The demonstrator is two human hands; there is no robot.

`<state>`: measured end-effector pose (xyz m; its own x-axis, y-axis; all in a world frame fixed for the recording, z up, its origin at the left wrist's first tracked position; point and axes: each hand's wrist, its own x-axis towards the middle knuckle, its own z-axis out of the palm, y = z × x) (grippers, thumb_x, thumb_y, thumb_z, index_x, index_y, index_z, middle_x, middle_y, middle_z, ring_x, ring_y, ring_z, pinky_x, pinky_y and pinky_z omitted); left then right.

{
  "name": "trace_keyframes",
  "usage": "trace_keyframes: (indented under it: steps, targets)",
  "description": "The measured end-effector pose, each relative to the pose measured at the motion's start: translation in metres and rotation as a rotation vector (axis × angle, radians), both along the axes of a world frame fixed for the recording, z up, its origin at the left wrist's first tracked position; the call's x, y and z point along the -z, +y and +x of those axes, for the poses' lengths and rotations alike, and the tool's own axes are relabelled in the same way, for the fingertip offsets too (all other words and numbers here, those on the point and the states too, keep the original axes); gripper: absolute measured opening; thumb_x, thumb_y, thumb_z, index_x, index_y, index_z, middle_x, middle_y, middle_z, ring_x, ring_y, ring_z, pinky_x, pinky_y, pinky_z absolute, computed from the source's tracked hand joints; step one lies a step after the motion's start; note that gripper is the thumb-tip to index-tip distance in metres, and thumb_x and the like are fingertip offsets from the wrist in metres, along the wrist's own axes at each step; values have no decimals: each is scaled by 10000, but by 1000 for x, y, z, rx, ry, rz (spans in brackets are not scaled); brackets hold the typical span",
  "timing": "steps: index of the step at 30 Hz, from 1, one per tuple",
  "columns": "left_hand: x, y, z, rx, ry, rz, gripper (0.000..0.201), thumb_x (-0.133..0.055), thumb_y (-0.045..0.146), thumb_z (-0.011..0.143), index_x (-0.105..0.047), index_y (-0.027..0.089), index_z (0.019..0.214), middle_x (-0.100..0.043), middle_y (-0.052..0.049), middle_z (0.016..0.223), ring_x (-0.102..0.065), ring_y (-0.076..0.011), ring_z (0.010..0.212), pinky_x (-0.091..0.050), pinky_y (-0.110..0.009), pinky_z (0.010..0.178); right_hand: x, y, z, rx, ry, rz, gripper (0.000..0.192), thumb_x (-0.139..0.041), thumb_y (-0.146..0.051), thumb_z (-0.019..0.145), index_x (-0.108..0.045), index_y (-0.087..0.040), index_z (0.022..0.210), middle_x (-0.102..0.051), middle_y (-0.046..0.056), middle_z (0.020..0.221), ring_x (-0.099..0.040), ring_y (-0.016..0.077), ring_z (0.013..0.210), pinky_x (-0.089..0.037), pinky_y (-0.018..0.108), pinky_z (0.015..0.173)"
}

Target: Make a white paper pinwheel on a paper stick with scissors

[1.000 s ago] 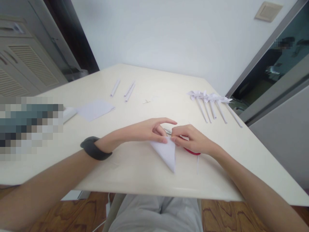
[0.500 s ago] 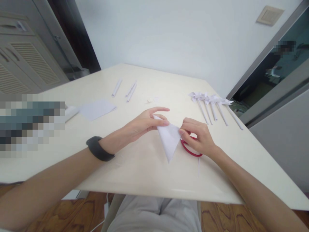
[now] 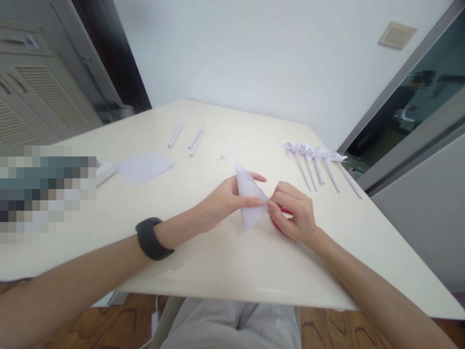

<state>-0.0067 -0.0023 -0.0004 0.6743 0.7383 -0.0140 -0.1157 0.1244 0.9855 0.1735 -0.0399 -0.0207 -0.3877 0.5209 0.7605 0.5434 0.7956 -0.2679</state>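
left hand (image 3: pixel 221 203) and right hand (image 3: pixel 294 215) both pinch white folded paper triangle (image 3: pixel 250 203), raised just above cream table (image 3: pixel 218 261). red-handled scissors (image 3: pixel 281 223) lie under right hand. risk: uneven pinch shifts layers, crease goes off; paper may snag scissors.

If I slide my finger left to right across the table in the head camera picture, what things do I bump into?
Flat paper sheet → rolled paper sticks → left hand → folded paper triangle → right hand → row of paper pinwheels.
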Motion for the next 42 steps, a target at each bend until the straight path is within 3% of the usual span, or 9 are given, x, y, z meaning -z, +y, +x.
trace_keyframes:
  steps: [8,18,27,42]
  targets:
    - [3,3,-1,-92,112,216,432,-714,283,724,-498,219,1093,-575,3,873,-556,-141,777,-448,-245,672,-1,2,2,-26,-15,-115,239,-490,-124,830,-429,-184,607,-407,-5,598,-397,128,596,-308,289,573]
    - [3,5,-2,-83,166,295,392,-695,279,724,-492,228,1055,-596,-5,896,-577,-155,781,-467,-251,665,-2,3,2,-57,-39,-365,341,-438,-215,912,-444,-175,573,-428,-23,577,-416,95,544,-330,242,549]
    - [-7,6,-4,-62,156,156,414,-727,228,687,-510,198,1038,-589,31,799,-573,-134,734,-437,-217,627,-4,2,4,-71,-44,-407,332,-453,-184,903,-457,-169,572,-429,-30,578,-423,86,550,-328,232,571]
    - [-9,19,-9,7,121,116,409,-710,214,704,-521,169,1064,-688,-71,964,-638,-230,935,-474,-350,826,-7,4,8,-58,-2,-426,332,-455,-171,898,-446,-173,566,-451,-30,584,-428,90,548,-335,237,578]
